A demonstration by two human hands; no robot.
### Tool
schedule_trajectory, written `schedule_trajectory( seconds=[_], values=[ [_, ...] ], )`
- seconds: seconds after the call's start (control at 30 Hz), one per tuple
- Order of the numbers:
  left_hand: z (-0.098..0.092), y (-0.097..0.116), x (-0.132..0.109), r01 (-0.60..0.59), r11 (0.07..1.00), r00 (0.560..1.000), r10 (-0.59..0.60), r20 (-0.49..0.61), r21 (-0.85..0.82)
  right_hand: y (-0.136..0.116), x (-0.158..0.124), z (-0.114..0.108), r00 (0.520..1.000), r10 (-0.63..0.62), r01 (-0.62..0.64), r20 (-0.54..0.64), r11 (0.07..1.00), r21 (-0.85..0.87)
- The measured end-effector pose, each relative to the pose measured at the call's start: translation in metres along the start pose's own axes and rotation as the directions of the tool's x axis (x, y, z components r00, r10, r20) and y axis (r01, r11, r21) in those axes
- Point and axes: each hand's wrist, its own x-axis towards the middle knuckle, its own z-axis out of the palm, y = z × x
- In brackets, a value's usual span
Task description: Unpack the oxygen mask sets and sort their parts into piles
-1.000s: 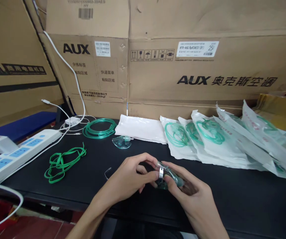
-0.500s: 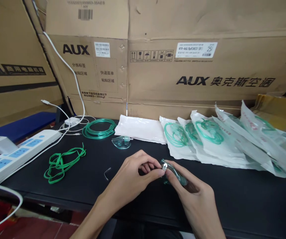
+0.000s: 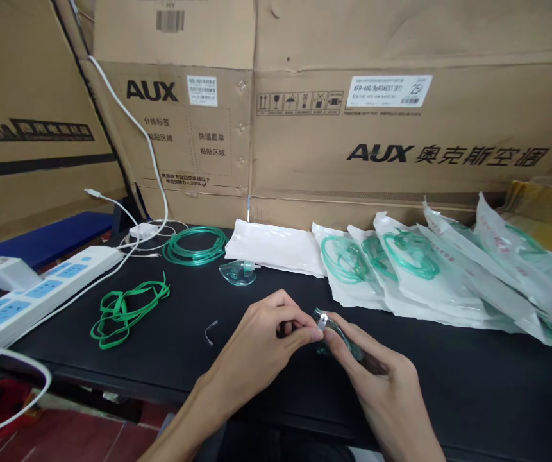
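Both my hands meet over the black table (image 3: 449,385) near its front edge. My right hand (image 3: 381,378) is closed around a clear green mask (image 3: 340,337). My left hand (image 3: 261,350) pinches a small silver metal clip (image 3: 320,322) on the mask's upper edge. A bent metal strip (image 3: 211,331) lies loose on the table left of my left hand. Another clear mask piece (image 3: 238,272) rests further back.
Green elastic straps (image 3: 126,308) and coiled green tubing (image 3: 193,245) lie at the left. Several sealed white packs with green tubing (image 3: 401,269) fan across the right. A white power strip (image 3: 40,292) with cables sits at far left. Large cardboard boxes (image 3: 401,154) wall off the back.
My left fingers slid from wrapping the mask's front to pinching the metal clip at its top. The camera view shifted slightly left and down.
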Motion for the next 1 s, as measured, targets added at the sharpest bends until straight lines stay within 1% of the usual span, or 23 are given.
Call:
schedule_trajectory(
  seconds=[0.3,0.4,0.5,0.6,0.67,0.73,0.8,0.9,1.0],
  values=[
    [0.003,0.001,0.000,-0.013,1.000,1.000,0.013,0.001,-0.024,0.002,-0.001,0.001,0.995,0.065,-0.066,-0.081,0.998,-0.007],
    [0.002,-0.001,0.000,-0.040,0.999,0.998,0.042,0.045,-0.036,0.003,-0.001,0.003,0.992,0.083,-0.084,-0.096,0.996,-0.006],
    [-0.002,-0.003,0.000,-0.060,0.998,0.996,0.060,0.063,0.005,0.001,0.000,0.003,0.992,0.108,-0.109,-0.061,0.994,-0.023],
    [-0.007,-0.004,-0.001,-0.115,0.992,0.993,0.113,0.038,0.050,0.000,0.000,0.003,0.999,0.043,-0.043,0.002,0.997,-0.064],
    [-0.011,-0.004,-0.001,-0.196,0.978,0.979,0.191,0.074,0.071,0.000,0.000,0.003,0.999,-0.018,0.021,0.035,0.995,-0.098],
    [-0.013,-0.004,-0.001,-0.253,0.962,0.962,0.239,0.134,0.103,0.000,-0.001,0.003,0.998,-0.040,0.045,0.044,0.992,-0.119],
    [-0.015,-0.004,-0.002,-0.258,0.956,0.959,0.235,0.160,0.140,0.000,-0.002,0.003,0.999,-0.022,0.026,0.034,0.992,-0.124],
    [-0.018,-0.004,-0.004,-0.236,0.956,0.964,0.207,0.169,0.173,-0.001,-0.002,0.002,0.999,0.029,-0.026,0.028,0.994,-0.105],
    [-0.021,-0.003,-0.004,-0.214,0.960,0.968,0.184,0.170,0.180,0.000,-0.001,-0.004,0.996,0.052,-0.048,0.068,0.997,-0.066]
  ],
)
